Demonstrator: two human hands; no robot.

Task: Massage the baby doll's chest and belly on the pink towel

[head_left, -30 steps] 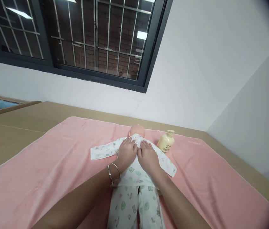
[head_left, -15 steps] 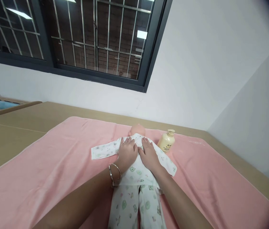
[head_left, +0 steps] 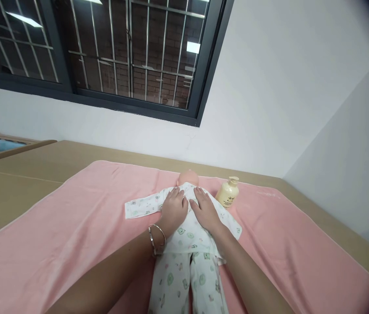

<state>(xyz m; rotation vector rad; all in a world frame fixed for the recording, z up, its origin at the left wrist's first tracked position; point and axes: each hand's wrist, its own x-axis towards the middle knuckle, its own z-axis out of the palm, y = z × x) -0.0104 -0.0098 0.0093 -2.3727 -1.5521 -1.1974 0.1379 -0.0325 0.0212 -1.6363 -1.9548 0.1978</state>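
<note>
nearest the camera, two bare forearms reach forward over a pink towel [head_left: 56, 244] spread across a tan table [head_left: 14, 183]. between them lie the legs of a baby doll [head_left: 187, 244] dressed in white pyjamas printed with small green shapes; the doll lies flat on the towel, legs toward the camera and head away. the left wrist wears a pair of thin silver bangles [head_left: 157, 238]

a little farther on, the left hand [head_left: 173, 208] lies palm down on the doll's upper body, fingers spread and flat on the cloth, gripping nothing. the right hand [head_left: 204, 209] lies just beside it in the same way, palm down, fingers loosely apart and pressed on the pyjama top, closed on nothing. the two hands nearly meet along the middle of the doll's body. the doll's left-side sleeve [head_left: 141, 206] stretches out flat on the towel to the left of the left hand, and the other sleeve runs out to the right past the right wrist

beyond the fingertips, the doll's bare round head [head_left: 188, 178] shows near the far edge of the towel. just to the right of the head, a cream bottle [head_left: 227, 193] with a pump top rests on the towel, near the right hand but apart from it

behind the table rises a white wall [head_left: 269, 96], and above it to the left a dark-framed window [head_left: 122, 52] with metal bars
</note>
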